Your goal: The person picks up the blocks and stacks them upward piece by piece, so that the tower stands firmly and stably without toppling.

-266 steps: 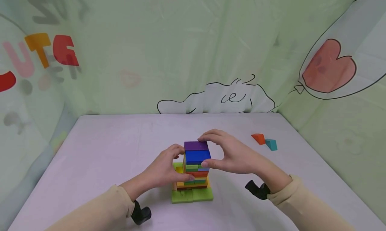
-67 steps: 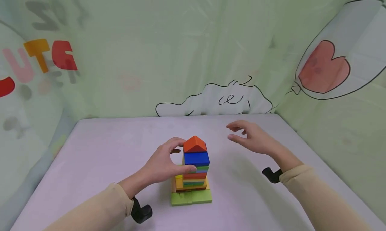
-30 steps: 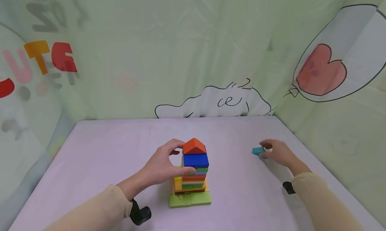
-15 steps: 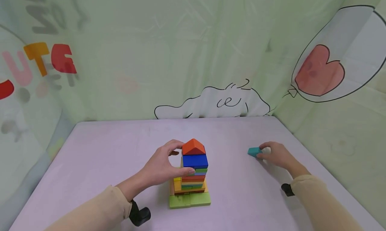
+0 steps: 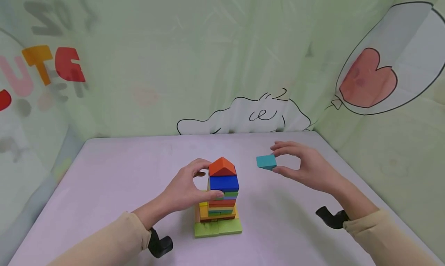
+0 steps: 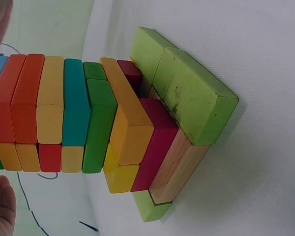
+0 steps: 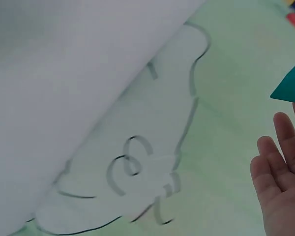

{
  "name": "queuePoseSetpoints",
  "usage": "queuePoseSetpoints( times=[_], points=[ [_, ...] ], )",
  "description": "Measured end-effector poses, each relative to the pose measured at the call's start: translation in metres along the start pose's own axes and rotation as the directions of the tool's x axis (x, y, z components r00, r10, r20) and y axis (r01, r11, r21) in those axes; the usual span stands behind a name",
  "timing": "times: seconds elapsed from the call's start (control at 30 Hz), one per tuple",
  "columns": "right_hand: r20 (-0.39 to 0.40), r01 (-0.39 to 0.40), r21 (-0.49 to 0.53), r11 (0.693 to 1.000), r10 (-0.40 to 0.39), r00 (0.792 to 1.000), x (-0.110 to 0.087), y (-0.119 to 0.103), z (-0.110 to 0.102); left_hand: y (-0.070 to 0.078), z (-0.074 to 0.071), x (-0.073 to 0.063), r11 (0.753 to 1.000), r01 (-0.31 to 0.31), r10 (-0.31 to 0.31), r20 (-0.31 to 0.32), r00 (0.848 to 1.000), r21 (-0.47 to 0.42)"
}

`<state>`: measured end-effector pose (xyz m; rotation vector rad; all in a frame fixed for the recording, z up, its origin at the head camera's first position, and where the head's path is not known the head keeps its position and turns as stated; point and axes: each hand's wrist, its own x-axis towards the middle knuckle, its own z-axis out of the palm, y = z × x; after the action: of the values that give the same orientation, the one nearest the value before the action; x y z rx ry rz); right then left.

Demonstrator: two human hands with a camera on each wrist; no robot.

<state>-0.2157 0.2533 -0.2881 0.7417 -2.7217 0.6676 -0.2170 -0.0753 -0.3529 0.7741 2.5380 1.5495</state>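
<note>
A tower of stacked wooden blocks [image 5: 221, 203] stands on light green base blocks [image 5: 218, 228], topped by a blue block [image 5: 224, 184] and an orange triangular block [image 5: 222, 167]. My left hand [image 5: 180, 190] curves about the upper tower, thumb across its front and fingers at its left and rear. In the left wrist view, its curled fingers [image 6: 3, 206] show beside the blocks. Right of the tower, my right hand [image 5: 313, 167] pinches a teal triangular block [image 5: 266, 161] between thumb and fingertips, raised above the table. The right wrist view catches only part of this teal block [image 7: 293, 88].
The pale table [image 5: 139, 158] extends around the tower. Printed green cloth [image 5: 156, 65] hangs behind and along both sides. Each wrist carries a black camera mount, the left one [image 5: 160, 244] near the tower's base and the right one [image 5: 332, 217] over the table.
The orange triangular block went from the table onto the tower, over the purple block. My right hand then took the teal block, lifted it and brought it left; my left hand stays at the tower.
</note>
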Motion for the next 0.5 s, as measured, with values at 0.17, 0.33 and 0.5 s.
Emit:
queuePoseSetpoints(
  times=[0.17,0.33,0.5],
  points=[
    [0.015,0.131,-0.016,0.991,-0.131,0.991,0.005,-0.043,-0.004,0.001,0.001,0.002,1.0,0.002,-0.002,0.008,1.0,-0.017],
    [0.058,0.211,-0.019,0.977,-0.21,0.976,0.012,-0.073,0.003,0.0,0.0,0.003,1.0,-0.007,0.008,0.009,1.0,-0.02],
    [0.092,0.262,-0.017,0.965,-0.259,0.961,0.02,-0.091,0.016,-0.002,-0.002,0.002,1.0,-0.02,0.02,0.005,1.0,-0.024]
  ],
)
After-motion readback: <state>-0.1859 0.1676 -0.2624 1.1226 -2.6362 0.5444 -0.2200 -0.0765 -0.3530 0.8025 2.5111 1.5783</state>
